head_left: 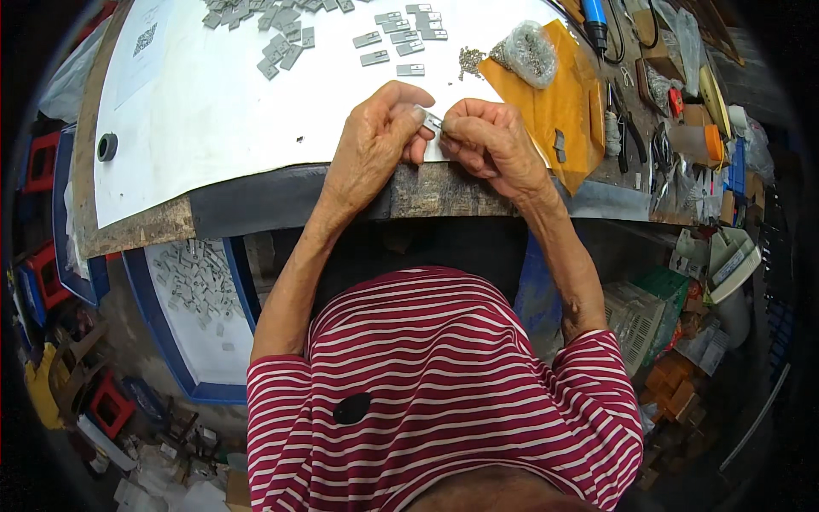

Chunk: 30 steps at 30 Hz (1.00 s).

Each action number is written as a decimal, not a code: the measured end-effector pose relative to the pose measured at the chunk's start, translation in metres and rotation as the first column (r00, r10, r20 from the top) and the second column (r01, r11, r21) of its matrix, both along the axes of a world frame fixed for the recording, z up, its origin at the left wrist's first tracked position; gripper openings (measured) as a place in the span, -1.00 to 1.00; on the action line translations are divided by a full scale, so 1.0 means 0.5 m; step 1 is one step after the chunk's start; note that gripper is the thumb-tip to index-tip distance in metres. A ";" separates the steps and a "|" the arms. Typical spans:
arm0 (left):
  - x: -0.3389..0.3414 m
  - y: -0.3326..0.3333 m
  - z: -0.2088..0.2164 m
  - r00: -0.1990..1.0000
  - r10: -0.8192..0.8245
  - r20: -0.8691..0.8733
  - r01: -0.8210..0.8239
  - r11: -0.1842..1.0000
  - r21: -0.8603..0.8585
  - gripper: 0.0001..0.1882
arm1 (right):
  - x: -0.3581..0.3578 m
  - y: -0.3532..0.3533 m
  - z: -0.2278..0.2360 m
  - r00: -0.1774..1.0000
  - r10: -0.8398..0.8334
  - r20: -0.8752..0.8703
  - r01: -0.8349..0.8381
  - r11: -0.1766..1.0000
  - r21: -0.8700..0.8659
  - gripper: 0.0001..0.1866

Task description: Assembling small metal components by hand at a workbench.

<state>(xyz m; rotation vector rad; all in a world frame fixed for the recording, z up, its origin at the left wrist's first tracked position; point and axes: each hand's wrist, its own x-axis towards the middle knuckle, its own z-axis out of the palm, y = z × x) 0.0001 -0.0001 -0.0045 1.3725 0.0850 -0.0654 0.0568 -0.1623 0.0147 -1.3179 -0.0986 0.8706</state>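
Observation:
Near the table's front edge, my left hand [380, 128] is closed, pinching a small grey rectangular plate [431, 120] between thumb and fingers. My right hand [495, 141] meets it from the right, thumb and forefinger pressed together at the plate's end. Whatever is between those right fingertips is too small to make out. Beyond my hands lie several similar grey plates with slots [409, 70], set out in loose rows. A heap of more grey plates [277, 51] spreads to their left. Tiny metal parts [470, 61] are piled right of the rows.
A clear plastic bag of small metal parts [531, 53] rests on a yellow-orange envelope [563, 94]. Pliers [636, 136] and other tools crowd the table's right side. A black ring [107, 147] sits at left. Below, a blue-rimmed tray [200, 367] holds many small grey pieces.

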 end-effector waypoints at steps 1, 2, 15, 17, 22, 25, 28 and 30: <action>-0.001 0.000 0.000 1.000 0.001 0.000 -0.001 1.000 -0.001 -0.79 | -0.001 0.001 0.001 1.000 -0.004 0.005 0.004 1.000 -0.013 -0.87; -0.002 0.000 -0.001 1.000 -0.003 0.008 0.003 1.000 0.012 -0.79 | -0.002 0.002 0.002 1.000 -0.003 0.005 0.003 1.000 -0.014 -0.87; -0.006 -0.011 -0.004 0.998 0.012 0.059 -0.023 0.982 0.189 -0.81 | -0.006 -0.004 -0.012 0.984 -0.010 0.180 0.036 0.990 -0.140 -0.86; -0.006 -0.011 -0.006 0.998 0.011 0.058 -0.022 0.984 0.179 -0.82 | -0.006 -0.004 -0.010 0.984 -0.014 0.179 0.040 0.989 -0.143 -0.86; -0.006 -0.008 -0.008 1.000 0.024 0.021 -0.025 0.997 0.071 -0.82 | -0.003 0.000 0.005 0.998 -0.030 0.056 0.034 0.997 -0.065 -0.87; -0.005 -0.007 -0.003 1.000 0.017 -0.007 -0.017 0.999 0.030 -0.81 | 0.001 -0.004 0.001 1.000 -0.019 0.024 0.019 1.000 -0.023 -0.87; -0.003 -0.006 -0.004 1.000 -0.005 -0.013 0.005 1.000 -0.010 -0.80 | 0.006 -0.008 -0.004 1.000 -0.006 0.011 0.005 1.000 0.015 -0.87; -0.002 -0.006 -0.005 1.000 -0.011 -0.014 0.010 1.000 -0.024 -0.80 | 0.007 -0.008 -0.004 1.000 -0.008 -0.009 0.008 1.000 0.020 -0.87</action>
